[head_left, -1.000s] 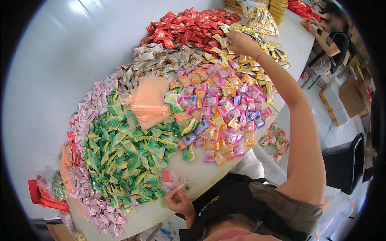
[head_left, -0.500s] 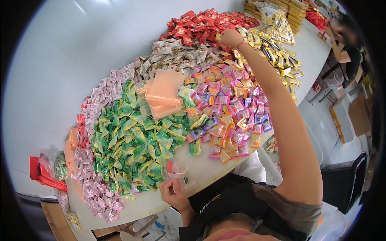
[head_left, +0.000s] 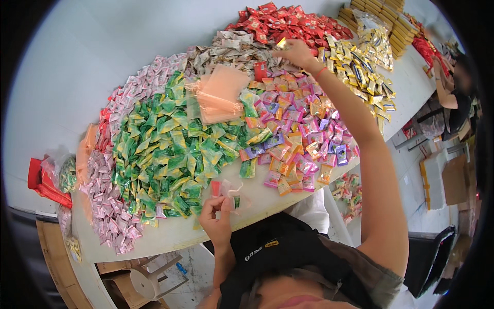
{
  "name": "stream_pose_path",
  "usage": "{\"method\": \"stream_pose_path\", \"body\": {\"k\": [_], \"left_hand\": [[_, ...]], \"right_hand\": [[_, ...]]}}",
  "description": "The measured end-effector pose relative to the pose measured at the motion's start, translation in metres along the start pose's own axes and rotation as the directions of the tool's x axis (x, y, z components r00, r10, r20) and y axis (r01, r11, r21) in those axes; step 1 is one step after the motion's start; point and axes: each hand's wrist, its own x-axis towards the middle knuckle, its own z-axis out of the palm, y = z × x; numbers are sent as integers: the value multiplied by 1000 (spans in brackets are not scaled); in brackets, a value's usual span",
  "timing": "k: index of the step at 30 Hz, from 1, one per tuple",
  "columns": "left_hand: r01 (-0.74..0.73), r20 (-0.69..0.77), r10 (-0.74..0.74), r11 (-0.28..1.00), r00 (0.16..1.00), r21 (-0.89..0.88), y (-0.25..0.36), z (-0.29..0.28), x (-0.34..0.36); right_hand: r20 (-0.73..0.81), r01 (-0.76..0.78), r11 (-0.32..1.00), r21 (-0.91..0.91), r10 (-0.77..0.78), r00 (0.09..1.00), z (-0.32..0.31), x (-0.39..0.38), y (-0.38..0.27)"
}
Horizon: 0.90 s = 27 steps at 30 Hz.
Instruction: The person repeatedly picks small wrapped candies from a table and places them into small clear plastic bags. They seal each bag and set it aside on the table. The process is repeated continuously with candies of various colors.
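Near the table's front edge, my left hand (head_left: 216, 216) pinches a small sheer drawstring pouch (head_left: 241, 198). Something red and something green show through its thin cloth. My right hand (head_left: 300, 55) reaches far across the heaps, a small yellow packet (head_left: 281, 43) between its fingertips. Below that hand lie pale brown-and-white packets (head_left: 221, 54) with a single red packet (head_left: 260, 71) on top. Red wrapped packets (head_left: 288, 23) are heaped behind it, and yellow-and-black ones (head_left: 355, 67) to its right. Pink, orange and purple sweets (head_left: 296, 118) spread beneath my right forearm.
Peach mesh pouches (head_left: 220, 95) lie stacked on the green-and-yellow packets (head_left: 170, 149). Light pink packets (head_left: 110, 221) line the left side. Yellow boxes (head_left: 396, 31) and a clear bag of packets (head_left: 373, 33) stand at the far right. Another person (head_left: 453, 98) sits beyond, and a stool (head_left: 149, 282) stands below.
My right hand has shifted slightly and now shows a yellow packet at its fingertips. A red packet now shows on the brown-and-white heap. The whole view has tilted somewhat.
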Motion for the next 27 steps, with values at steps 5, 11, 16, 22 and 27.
{"method": "stream_pose_path", "body": {"k": [5,11,16,22,27], "left_hand": [[-2,-51,3,1000,999,9,9,-2,-6],[-90,-4,92,986,996,140,8,-10,1],[-6,-31,6,1000,1000,4,12,-4,5],[44,81,-28,977,996,-208,7,10,7],[-24,136,33,997,990,-69,4,12,3]], "right_hand": [[74,204,901,-383,-190,979,67,24,11],[-94,117,989,-96,-126,988,28,-3,-30],[-63,165,745,647,-164,984,0,-197,-138],[-212,310,799,515,-232,949,52,-350,-132],[19,72,858,509,-95,995,79,-352,-122]]}}
